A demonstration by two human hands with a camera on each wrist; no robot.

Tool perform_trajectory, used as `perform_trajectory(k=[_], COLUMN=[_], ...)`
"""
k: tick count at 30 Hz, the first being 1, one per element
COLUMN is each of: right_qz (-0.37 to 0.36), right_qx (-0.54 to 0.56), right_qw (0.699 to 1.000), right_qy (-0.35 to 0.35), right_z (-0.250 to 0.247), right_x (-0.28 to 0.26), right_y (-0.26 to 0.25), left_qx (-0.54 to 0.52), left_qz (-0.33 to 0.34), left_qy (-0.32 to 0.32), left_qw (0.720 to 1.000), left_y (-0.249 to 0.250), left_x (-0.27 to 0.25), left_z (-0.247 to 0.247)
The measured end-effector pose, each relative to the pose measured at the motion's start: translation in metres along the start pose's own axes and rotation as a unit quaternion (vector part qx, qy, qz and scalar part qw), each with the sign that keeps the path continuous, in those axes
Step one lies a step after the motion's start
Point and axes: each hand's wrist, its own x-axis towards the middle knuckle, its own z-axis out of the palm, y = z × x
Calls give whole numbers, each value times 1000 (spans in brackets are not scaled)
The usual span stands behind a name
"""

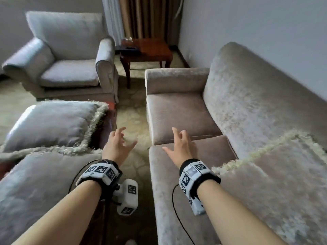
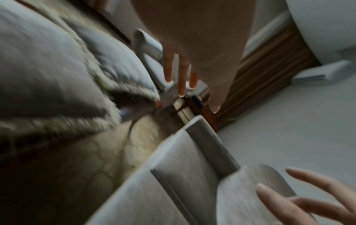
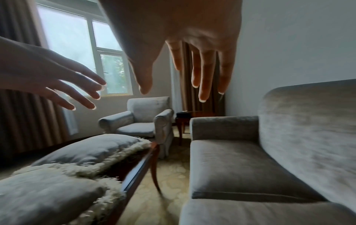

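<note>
Head view: velvet sofa (image 1: 180, 112), fringed cushions (image 1: 49, 124), patterned carpet (image 1: 134, 117), armchair (image 1: 69, 71)

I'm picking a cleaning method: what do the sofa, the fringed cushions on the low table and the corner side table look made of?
Sofa: velvet-like pile fabric, perhaps chenille; its beige nap shows mottled light and dark patches.
Fringed cushions: similar soft, faintly shiny fabric, edged in shaggy cream yarn fringe.
Side table: reddish-brown wood, likely varnished, since its top reflects light.

The left hand (image 2: 194, 35) hung from twelve o'clock, fingers straight and slightly spread, holding nothing. Blurred fringed cushions (image 2: 50, 73) filled nine o'clock, the sofa (image 2: 173, 187) six, and the right hand (image 2: 312, 202) showed loose fingers at five.
</note>
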Motion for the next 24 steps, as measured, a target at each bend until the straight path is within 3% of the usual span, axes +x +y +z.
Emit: perform_trajectory(k=[8, 14, 17, 21, 24], right_qz=[-130, -197, -238, -272, -302], right_qx=[-46, -66, -77, -86, -95], right_qw=[987, 972, 958, 932, 905], right_qy=[-86, -112, -141, -226, -284], right_z=[88, 137, 164, 209, 248], right_x=[51, 82, 94, 109, 122], right_y=[-172, -267, -299, -329, -347], left_qx=[3, -26, -47, -66, -85], left_qz=[-142, -203, -272, -394, -451], left_qy=[73, 122, 163, 204, 230], left_qw=[987, 971, 947, 894, 858], left_y=[-158, -237, -273, -323, -360], left_x=[31, 52, 46, 17, -6], left_z=[-104, -150, -165, -174, -173])
